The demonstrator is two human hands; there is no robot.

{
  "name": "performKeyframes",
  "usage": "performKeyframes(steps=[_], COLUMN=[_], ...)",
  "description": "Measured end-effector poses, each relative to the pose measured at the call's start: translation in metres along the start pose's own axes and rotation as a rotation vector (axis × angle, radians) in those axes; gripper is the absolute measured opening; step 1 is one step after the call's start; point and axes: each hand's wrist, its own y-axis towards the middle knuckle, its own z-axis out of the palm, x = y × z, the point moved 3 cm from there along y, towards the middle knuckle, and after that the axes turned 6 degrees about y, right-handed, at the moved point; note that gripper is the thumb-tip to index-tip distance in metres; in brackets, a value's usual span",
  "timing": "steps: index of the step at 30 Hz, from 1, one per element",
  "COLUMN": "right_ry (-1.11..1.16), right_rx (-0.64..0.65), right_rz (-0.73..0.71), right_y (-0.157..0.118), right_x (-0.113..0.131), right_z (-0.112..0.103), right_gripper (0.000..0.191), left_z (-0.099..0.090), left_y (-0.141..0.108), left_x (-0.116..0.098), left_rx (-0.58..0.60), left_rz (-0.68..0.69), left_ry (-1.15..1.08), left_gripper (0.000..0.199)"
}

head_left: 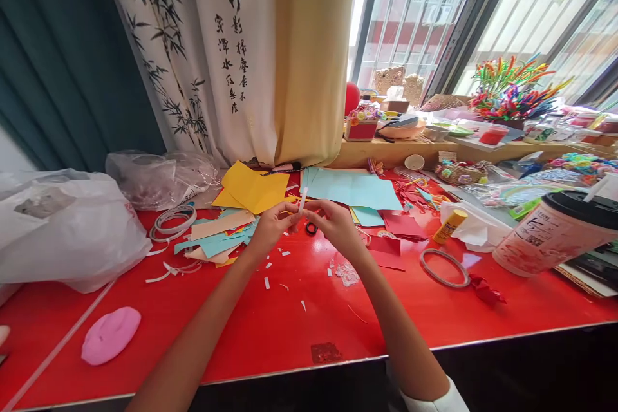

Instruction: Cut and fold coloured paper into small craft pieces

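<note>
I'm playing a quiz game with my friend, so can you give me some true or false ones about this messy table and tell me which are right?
1. The left hand and right hand meet at a small white strip. True.
2. The tabletop is blue. False: the tabletop is red.
3. White scraps lie scattered on the table. True.
4. The pink lump is on the right of the picture. False: the pink lump is on the left.
5. The big cup has a white lid. False: the lid is black.
6. Yellow paper lies beyond the left hand. True.
</note>
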Motion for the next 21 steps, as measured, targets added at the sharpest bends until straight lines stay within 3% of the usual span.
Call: performKeyframes(steps=[3, 6, 8, 13, 16, 21], right_ry=[-0.017, -0.004, -0.024, -0.313, -0.381, -0.451], right_rx=[0.025, -0.065, -0.128, -0.153, -0.121, -0.182], right_rz=[-0.013, 0.009, -0.001, -0.229, -0.349, -0.489], right_y=[-0.001, 0.000, 0.000, -0.004, -0.007, -0.010], right_x=[0.000, -0.003, -0.002, 0.006, 0.009, 0.013], right_z=[0.004, 0.001, -0.001, 0.005, 0.011, 0.013], right_gripper=[0.015, 0.017, 0.019, 0.014, 0.012, 0.008], left_z=[-0.001, -0.004, -0.006, -0.007, -0.005, -0.005], left_y=[-0.002, -0.006, -0.008, -0.013, -0.017, -0.024], left_x=[-0.003, -0.011, -0.016, -0.025, -0.029, -0.034], left_rx=[0.030, 0.041, -0.030, -0.245, -0.285, -0.315], left_rz=[0.079, 0.223, 0.298, 0.377, 0.477, 0.642], left_ry=[0.122, 0.346, 0.474, 0.560, 0.610, 0.722], left_gripper=[0.028, 0.025, 0.024, 0.028, 0.016, 0.006])
